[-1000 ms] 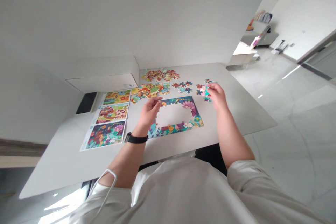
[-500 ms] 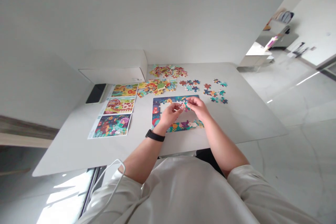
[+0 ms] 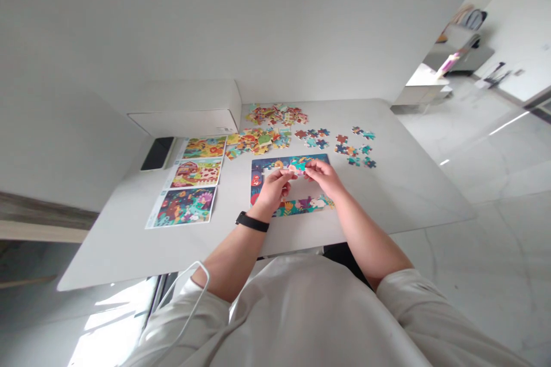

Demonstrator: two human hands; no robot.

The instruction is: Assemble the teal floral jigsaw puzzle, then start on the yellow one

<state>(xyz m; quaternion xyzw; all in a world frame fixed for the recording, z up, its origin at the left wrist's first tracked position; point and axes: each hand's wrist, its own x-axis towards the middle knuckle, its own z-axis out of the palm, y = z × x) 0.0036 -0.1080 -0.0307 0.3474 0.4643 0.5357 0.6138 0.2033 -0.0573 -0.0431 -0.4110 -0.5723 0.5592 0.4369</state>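
Note:
A partly assembled jigsaw puzzle (image 3: 257,179) lies on the table in front of me, its dark blue and colourful border joined around a pale middle. Over its upper part my left hand (image 3: 274,188) pinches the edge of a small teal and pink jigsaw piece (image 3: 297,168). My right hand (image 3: 323,176) has thumb and forefinger closed on the same piece from the right. The fingertips nearly meet, and they hide part of the piece. Whether it is one piece or two joined ones, I cannot tell.
Loose dark and teal pieces (image 3: 353,150) lie right of the puzzle. Behind it are yellow-orange pieces (image 3: 258,140) and a red-yellow heap (image 3: 278,114). To the left are a picture sheet (image 3: 185,206), a phone (image 3: 158,153) and a white box (image 3: 185,121). A wall stands behind the table (image 3: 408,183).
My left fingertips have shifted slightly left, and the pinched piece sits a little higher. More of its teal and pink face shows between the hands. The camera view has moved slightly.

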